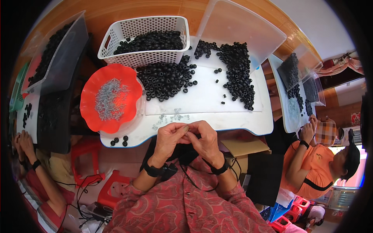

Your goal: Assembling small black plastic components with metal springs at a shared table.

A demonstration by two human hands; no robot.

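Note:
My left hand (pixel 169 139) and my right hand (pixel 203 143) meet just off the table's near edge, fingertips pinched together. Whatever is between them is too small or too covered to make out. Right beyond the fingers, small clear-grey pieces (pixel 178 116) lie scattered on the white table (pixel 229 121). A red wavy-rimmed bowl (pixel 90 101) to the left holds a heap of similar tiny pieces (pixel 110 99). Ahead of my hands spreads a pile of small black, hollow round parts (pixel 165 79). Several more black parts (pixel 124 143) sit at the table's near left corner.
A white perforated basket (pixel 143 58) of black parts stands at the back. Beside it, a clear tipped bin (pixel 243 23) spills a second black pile (pixel 237 73). One person in orange (pixel 307 167) works at the right; another person's hands (pixel 25 143) show at the left. Red stools (pixel 110 190) stand below.

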